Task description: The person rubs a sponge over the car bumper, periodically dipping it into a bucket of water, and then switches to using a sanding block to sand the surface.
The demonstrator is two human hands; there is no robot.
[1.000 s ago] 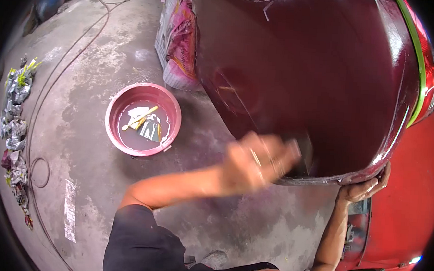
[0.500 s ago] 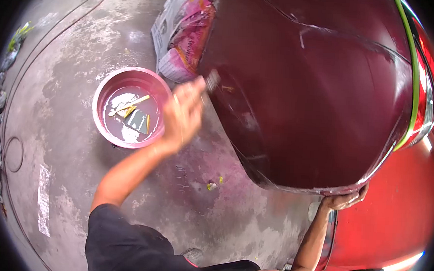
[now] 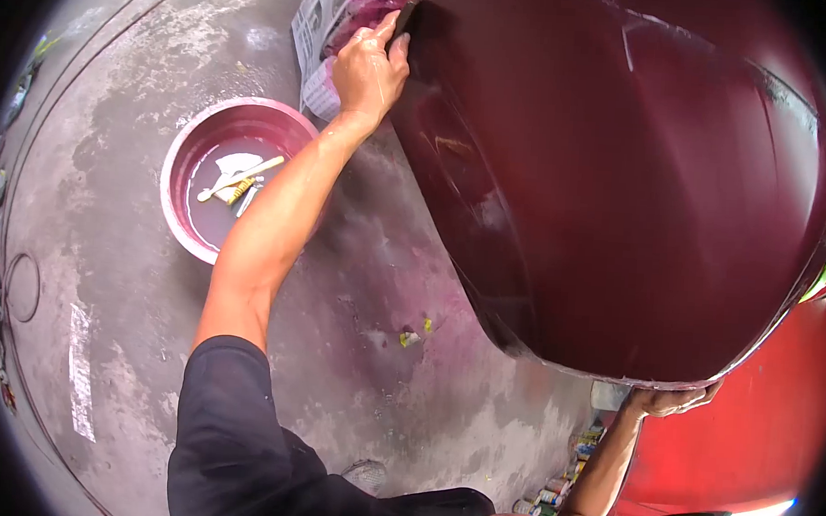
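Note:
A large dark maroon car body panel [image 3: 603,203], dull and partly wet, fills the right half of the view. At its upper left edge my left hand [image 3: 371,76] is wet and closed round a small dark flat block [image 3: 405,18], which touches the panel. My right hand [image 3: 676,401] supports the panel's lower edge from beneath, its fingers curled along the rim; part of it is hidden. Left of the panel stands a pink basin [image 3: 177,166] of murky water, holding a white-and-yellow stick [image 3: 242,178] and other small pieces, partly covered by my left forearm.
Pink-stained newspaper masking [image 3: 317,89] hangs behind the panel's left edge. A red car surface [image 3: 731,433] lies at right. Cans [image 3: 550,497] stand on the floor near my right arm. A thin hose [image 3: 31,159] runs down the left side of the concrete floor [image 3: 331,394].
My left hand has moved up along the panel's left edge with the block. My right hand still supports the lower edge. The view has shifted slightly.

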